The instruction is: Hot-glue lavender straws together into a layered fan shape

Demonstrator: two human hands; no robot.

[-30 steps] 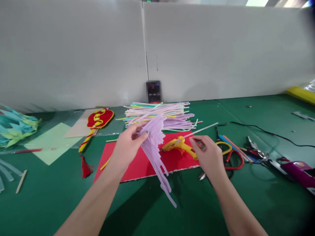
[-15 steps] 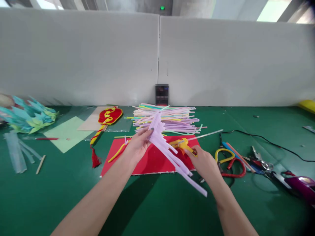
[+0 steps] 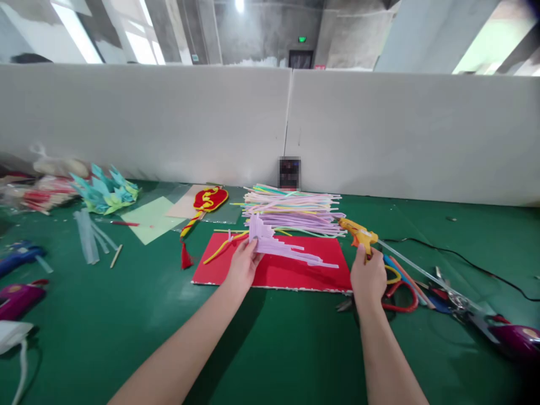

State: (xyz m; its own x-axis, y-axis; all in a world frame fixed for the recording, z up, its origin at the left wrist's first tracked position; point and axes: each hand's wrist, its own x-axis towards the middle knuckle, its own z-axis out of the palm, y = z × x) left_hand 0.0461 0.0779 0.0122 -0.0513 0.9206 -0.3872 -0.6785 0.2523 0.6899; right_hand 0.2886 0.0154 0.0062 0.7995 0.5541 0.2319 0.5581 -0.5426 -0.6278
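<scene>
My left hand [image 3: 244, 261] is closed on one end of a piece made of lilac pipe cleaners [image 3: 270, 242] laid side by side, their uneven ends stretching right. The piece is held over a red board [image 3: 295, 275] on the table. In my right hand [image 3: 369, 278] is a yellow hot glue gun [image 3: 358, 232], gripped by its handle, with the nozzle toward the left. A long clear glue stick [image 3: 422, 270] sticks out of its back end. Behind the board lies a heap of pastel pipe cleaners [image 3: 291, 208]. A bent yellow pipe cleaner [image 3: 217, 253] rests on the board's left part.
Red-and-yellow-handled pliers [image 3: 403, 298] lie by my right wrist, with more tools and a black cord [image 3: 476, 264] beyond. To the left are a red and yellow fan with a tassel [image 3: 211, 198], green paper [image 3: 147, 222] and a teal paper flower [image 3: 105, 191]. A grey partition [image 3: 169, 124] stands behind.
The glue gun has moved right, away from the lilac piece, and its nozzle now shows. The lilac piece has turned so its strands run flatter to the right. The camera view has tilted up and left.
</scene>
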